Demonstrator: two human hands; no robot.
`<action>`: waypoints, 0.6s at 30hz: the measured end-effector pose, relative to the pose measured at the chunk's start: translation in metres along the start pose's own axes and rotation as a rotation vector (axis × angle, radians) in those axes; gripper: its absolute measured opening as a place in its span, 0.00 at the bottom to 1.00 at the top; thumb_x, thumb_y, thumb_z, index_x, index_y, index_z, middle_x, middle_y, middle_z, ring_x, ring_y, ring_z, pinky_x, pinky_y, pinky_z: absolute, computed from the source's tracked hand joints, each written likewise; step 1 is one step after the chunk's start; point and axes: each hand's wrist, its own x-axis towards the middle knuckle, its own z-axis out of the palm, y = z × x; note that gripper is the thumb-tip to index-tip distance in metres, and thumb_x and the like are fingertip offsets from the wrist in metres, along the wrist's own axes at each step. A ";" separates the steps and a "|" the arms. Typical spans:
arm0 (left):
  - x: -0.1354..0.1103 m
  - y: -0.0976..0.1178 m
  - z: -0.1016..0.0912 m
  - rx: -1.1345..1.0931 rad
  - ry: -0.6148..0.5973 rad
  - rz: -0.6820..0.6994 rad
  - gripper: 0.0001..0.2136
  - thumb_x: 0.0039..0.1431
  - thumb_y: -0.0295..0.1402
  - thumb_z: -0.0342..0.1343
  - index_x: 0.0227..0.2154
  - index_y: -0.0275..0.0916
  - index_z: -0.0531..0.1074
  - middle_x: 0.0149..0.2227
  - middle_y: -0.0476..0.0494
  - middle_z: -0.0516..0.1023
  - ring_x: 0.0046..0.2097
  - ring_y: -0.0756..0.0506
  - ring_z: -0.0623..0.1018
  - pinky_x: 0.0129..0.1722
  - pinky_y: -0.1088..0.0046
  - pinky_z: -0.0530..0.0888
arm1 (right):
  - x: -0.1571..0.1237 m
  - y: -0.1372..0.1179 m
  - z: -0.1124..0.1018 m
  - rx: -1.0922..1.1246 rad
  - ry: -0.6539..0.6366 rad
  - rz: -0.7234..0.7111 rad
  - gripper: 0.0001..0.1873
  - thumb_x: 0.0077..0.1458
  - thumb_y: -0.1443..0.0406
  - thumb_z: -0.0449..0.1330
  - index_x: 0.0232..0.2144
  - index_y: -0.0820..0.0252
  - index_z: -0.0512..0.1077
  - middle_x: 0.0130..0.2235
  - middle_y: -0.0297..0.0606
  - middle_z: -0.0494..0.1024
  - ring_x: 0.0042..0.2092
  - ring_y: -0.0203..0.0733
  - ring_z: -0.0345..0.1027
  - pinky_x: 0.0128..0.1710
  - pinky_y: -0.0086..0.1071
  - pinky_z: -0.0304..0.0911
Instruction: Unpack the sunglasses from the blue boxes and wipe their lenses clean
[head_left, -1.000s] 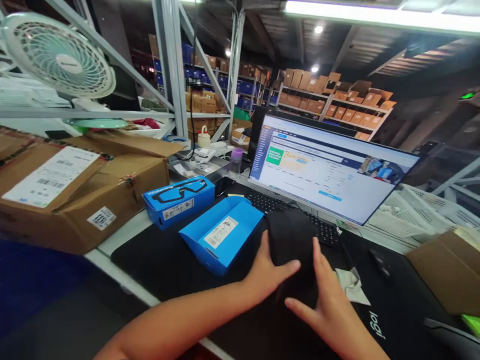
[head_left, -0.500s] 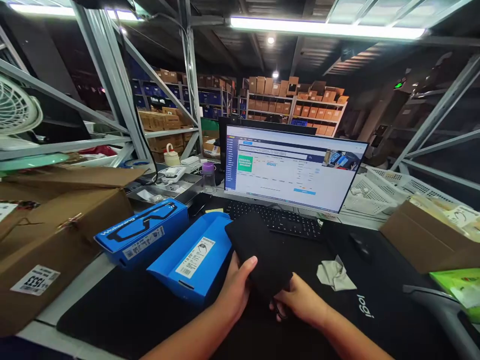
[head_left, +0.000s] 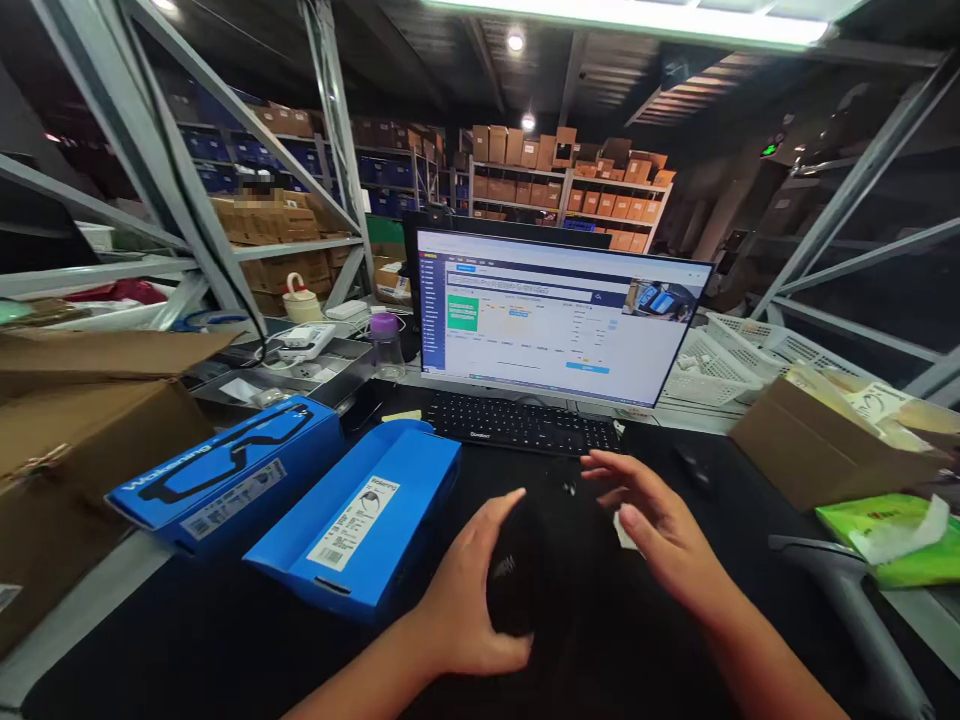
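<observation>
My left hand (head_left: pixel 461 590) is curled round the left side of a black rounded case (head_left: pixel 544 565) with a small pale logo, held just above the black desk mat (head_left: pixel 187 640). My right hand (head_left: pixel 649 520) hovers at the case's upper right with fingers spread, not gripping it. Left of the case lies an open blue box tray (head_left: pixel 360 520) with a white barcode label. Further left sits its blue lid (head_left: pixel 225 480) printed with glasses. A crumpled grey cloth is mostly hidden behind my right hand.
A black keyboard (head_left: pixel 517 428) and a lit monitor (head_left: pixel 555 315) stand behind. Cardboard boxes sit at the left (head_left: pixel 82 440) and right (head_left: pixel 817 450). A barcode scanner (head_left: pixel 847 590), green packet (head_left: pixel 885 540), mouse (head_left: pixel 694 465), white baskets (head_left: pixel 720 365), purple-capped bottle (head_left: pixel 386 345) and metal shelving surround the desk.
The case has been turned so its rounded logo side faces me. My right hand has let go and opened above it. The view has shifted right and down.
</observation>
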 end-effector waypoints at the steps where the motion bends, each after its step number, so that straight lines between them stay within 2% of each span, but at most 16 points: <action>1: 0.000 0.001 0.001 0.045 -0.071 0.056 0.54 0.34 0.32 0.67 0.67 0.47 0.47 0.64 0.36 0.62 0.63 0.28 0.66 0.63 0.48 0.64 | -0.001 -0.003 0.000 0.013 -0.052 -0.065 0.24 0.64 0.50 0.56 0.57 0.50 0.70 0.55 0.43 0.75 0.54 0.47 0.70 0.51 0.38 0.67; 4: 0.000 0.000 0.005 0.132 -0.209 0.135 0.55 0.30 0.33 0.67 0.67 0.48 0.48 0.63 0.36 0.64 0.61 0.29 0.69 0.60 0.48 0.68 | 0.001 -0.005 0.000 -0.014 -0.248 -0.135 0.16 0.63 0.53 0.59 0.47 0.52 0.78 0.45 0.39 0.81 0.48 0.42 0.73 0.50 0.34 0.66; 6: 0.000 -0.002 0.006 0.146 -0.236 0.141 0.55 0.31 0.33 0.66 0.67 0.47 0.48 0.62 0.36 0.64 0.60 0.29 0.69 0.60 0.49 0.68 | 0.003 -0.003 -0.004 -0.081 -0.285 -0.141 0.17 0.62 0.52 0.60 0.45 0.53 0.79 0.43 0.39 0.81 0.46 0.41 0.74 0.48 0.33 0.67; 9: 0.003 -0.003 0.002 0.131 -0.219 0.128 0.54 0.33 0.33 0.65 0.67 0.47 0.46 0.63 0.37 0.63 0.61 0.31 0.68 0.61 0.51 0.67 | 0.005 -0.001 -0.013 -0.211 -0.255 -0.142 0.22 0.58 0.50 0.63 0.49 0.54 0.77 0.47 0.41 0.80 0.49 0.43 0.72 0.50 0.35 0.66; 12: 0.006 -0.002 -0.004 0.096 -0.188 0.092 0.51 0.36 0.35 0.65 0.66 0.46 0.47 0.63 0.38 0.63 0.62 0.33 0.68 0.62 0.54 0.67 | 0.001 0.000 -0.016 -0.284 -0.188 -0.126 0.13 0.63 0.57 0.61 0.47 0.53 0.77 0.44 0.38 0.81 0.46 0.41 0.73 0.47 0.33 0.67; 15: 0.009 0.002 -0.006 0.062 -0.175 0.054 0.50 0.37 0.37 0.66 0.65 0.44 0.50 0.62 0.38 0.65 0.61 0.35 0.69 0.63 0.57 0.66 | -0.001 0.003 -0.008 -0.376 -0.143 -0.044 0.09 0.65 0.62 0.57 0.45 0.53 0.75 0.42 0.36 0.80 0.43 0.41 0.73 0.42 0.33 0.67; 18: 0.011 0.007 -0.004 0.041 -0.126 -0.019 0.50 0.36 0.38 0.68 0.65 0.41 0.54 0.61 0.37 0.67 0.60 0.35 0.70 0.63 0.58 0.66 | 0.000 0.006 0.005 -0.521 -0.125 0.038 0.10 0.67 0.61 0.50 0.37 0.55 0.70 0.36 0.37 0.77 0.35 0.41 0.71 0.33 0.33 0.64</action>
